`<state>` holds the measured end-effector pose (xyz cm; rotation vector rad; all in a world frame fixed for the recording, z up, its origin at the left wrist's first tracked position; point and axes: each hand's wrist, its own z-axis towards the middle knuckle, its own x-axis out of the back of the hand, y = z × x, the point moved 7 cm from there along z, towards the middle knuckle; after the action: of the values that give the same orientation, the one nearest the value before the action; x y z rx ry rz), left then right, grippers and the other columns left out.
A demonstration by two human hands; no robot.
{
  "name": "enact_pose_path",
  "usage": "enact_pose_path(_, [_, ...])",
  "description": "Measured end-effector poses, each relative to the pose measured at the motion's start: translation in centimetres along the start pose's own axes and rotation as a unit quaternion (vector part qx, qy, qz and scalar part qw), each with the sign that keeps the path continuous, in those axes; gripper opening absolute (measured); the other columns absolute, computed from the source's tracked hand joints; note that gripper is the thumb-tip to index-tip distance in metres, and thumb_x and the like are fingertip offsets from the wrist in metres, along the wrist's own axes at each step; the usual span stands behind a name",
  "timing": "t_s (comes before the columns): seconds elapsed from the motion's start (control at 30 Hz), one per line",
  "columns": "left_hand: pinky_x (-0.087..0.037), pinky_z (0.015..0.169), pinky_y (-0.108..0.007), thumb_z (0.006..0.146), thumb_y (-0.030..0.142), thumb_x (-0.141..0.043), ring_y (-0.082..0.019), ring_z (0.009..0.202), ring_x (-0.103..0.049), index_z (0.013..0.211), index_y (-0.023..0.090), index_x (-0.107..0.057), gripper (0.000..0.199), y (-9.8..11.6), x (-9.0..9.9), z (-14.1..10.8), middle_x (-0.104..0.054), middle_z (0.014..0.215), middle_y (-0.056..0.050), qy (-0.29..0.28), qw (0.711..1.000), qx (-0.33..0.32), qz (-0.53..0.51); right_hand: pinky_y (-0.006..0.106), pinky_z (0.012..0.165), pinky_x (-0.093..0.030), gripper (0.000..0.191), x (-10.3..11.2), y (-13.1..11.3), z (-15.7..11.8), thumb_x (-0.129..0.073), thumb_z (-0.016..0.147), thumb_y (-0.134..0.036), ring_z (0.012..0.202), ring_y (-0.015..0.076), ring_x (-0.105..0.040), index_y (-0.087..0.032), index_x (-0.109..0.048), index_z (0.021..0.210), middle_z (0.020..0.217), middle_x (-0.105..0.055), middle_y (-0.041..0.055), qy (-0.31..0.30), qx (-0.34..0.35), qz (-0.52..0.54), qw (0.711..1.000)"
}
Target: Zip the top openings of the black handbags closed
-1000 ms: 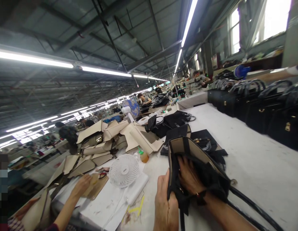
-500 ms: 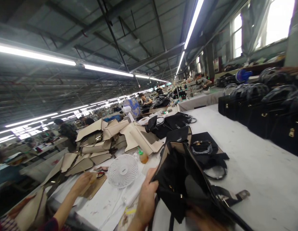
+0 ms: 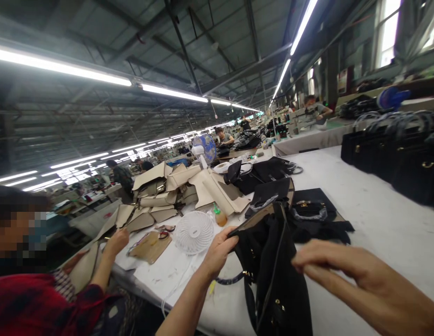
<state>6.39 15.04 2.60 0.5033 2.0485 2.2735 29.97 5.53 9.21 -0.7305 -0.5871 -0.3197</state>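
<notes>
While the left hand (image 3: 219,249) pinches the upper rim of the black handbag (image 3: 273,270), fingers closed on its edge, the bag stands upright on the white table (image 3: 378,219) directly in front of the person. Right hand (image 3: 360,280) hovers just beside the bag's right side, fingers extended and loosely spread, holding nothing. Small white fan (image 3: 193,232) lies left of the bag; co-worker's hand (image 3: 116,241) rests farther left near tan leather pieces (image 3: 161,186).
</notes>
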Motion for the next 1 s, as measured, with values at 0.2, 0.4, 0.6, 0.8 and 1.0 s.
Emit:
enact_pose_path(0.2, [-0.045,0.076,-0.026,0.079,0.023,-0.051,-0.017,0.084,-0.059,0.112,0.016,-0.062,0.035,-0.2,-0.7,-0.1,-0.066,0.088,-0.003,0.062,0.998,-0.031,-0.009,0.031,0.088,-0.042,0.02,-2.9,2.2,8.2,-0.048,0.089,-0.024,0.095,0.0173,-0.052,-0.022,-0.067,0.09,0.095,-0.063,0.0029,-0.031,0.014,-0.059,0.998])
enact_pose_path(0.4, [-0.045,0.072,-0.025,0.078,0.026,-0.055,-0.016,0.078,-0.059,0.114,0.016,-0.062,0.038,-0.3,-1.0,-0.2,-0.068,0.09,-0.004,0.054,0.997,-0.024,-0.049,0.034,0.082,-0.039,0.013,-7.4,2.8,10.2,-0.059,0.08,-0.028,0.091,0.0215,-0.046,-0.02,-0.07,0.081,0.088,-0.058,0.007,-0.153,0.062,-0.188,0.968])
enact_pose_path(0.6, [-0.046,0.079,-0.026,0.075,0.029,-0.065,-0.017,0.085,-0.061,0.106,0.016,-0.066,0.033,-0.8,-0.7,0.0,-0.069,0.094,-0.004,0.072,0.994,-0.043,-0.067,0.033,0.082,-0.037,0.01,-8.0,3.2,10.8,-0.062,0.077,-0.025,0.092,0.0212,-0.044,-0.019,-0.069,0.073,0.087,-0.057,0.0065,-0.169,0.069,-0.179,0.967])
enact_pose_path(0.8, [-0.047,0.088,-0.031,0.076,0.033,-0.066,-0.021,0.094,-0.062,0.108,0.017,-0.067,0.036,-1.3,-0.8,0.4,-0.07,0.104,-0.006,0.093,0.993,-0.047,-0.048,0.033,0.079,-0.038,0.018,-8.2,3.1,11.4,-0.056,0.08,-0.017,0.086,0.0189,-0.045,-0.017,-0.067,0.066,0.083,-0.057,0.006,-0.156,0.056,-0.184,0.969])
enact_pose_path(1.0, [-0.049,0.083,-0.03,0.078,0.034,-0.064,-0.021,0.089,-0.063,0.107,0.016,-0.068,0.034,-1.2,-1.0,0.3,-0.071,0.097,-0.005,0.103,0.993,-0.048,-0.011,0.031,0.075,-0.042,0.027,-8.1,2.9,11.4,-0.048,0.084,-0.016,0.08,0.0182,-0.045,-0.02,-0.068,0.066,0.079,-0.057,0.006,-0.112,0.046,-0.195,0.973])
